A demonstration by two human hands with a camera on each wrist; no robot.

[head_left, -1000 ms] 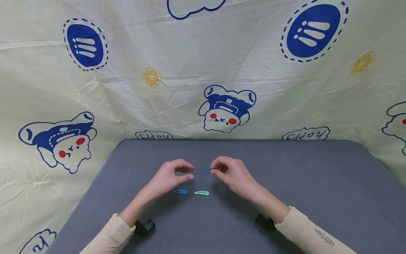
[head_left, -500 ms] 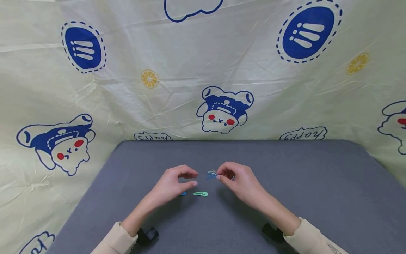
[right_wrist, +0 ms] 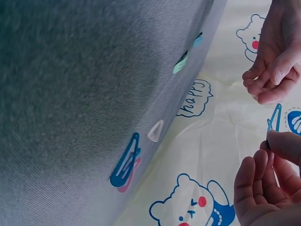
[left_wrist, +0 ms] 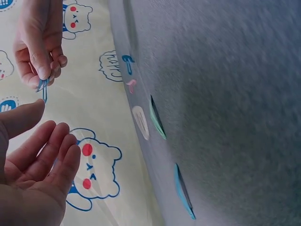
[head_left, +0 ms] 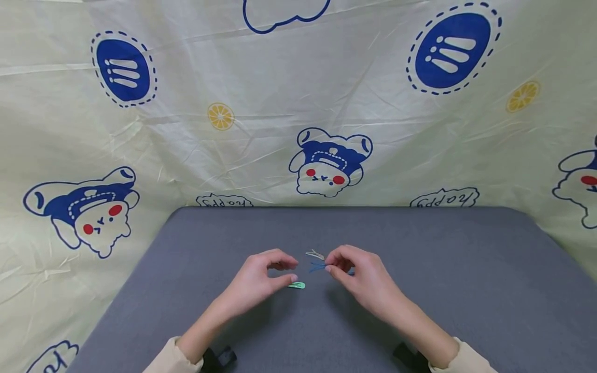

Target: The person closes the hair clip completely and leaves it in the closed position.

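Thumb and fingertips of my right hand [head_left: 361,272] pinch a blue snap hair clip [head_left: 317,267] above the table. In the right wrist view the two parts of this clip [right_wrist: 275,117] stand apart. My left hand [head_left: 263,277] faces it with loosely bent fingers and holds nothing; a small gap separates it from the clip in the head view. On the table lie a green hair clip [head_left: 297,285], partly covered by the left thumb, and a whitish clip [head_left: 315,254]. Another blue clip [left_wrist: 182,190] is hidden behind the left hand in the head view.
Near the right hand a further blue clip [right_wrist: 124,162] lies overlapping a pink clip [right_wrist: 127,181] in the right wrist view. The grey table [head_left: 443,259] ends at a pale printed cloth [head_left: 261,155] behind it.
Both hands have shifted right and nearer to the person, the blue clip staying in the right fingertips. The whitish clip has come into view, while the left blue clip is now covered.
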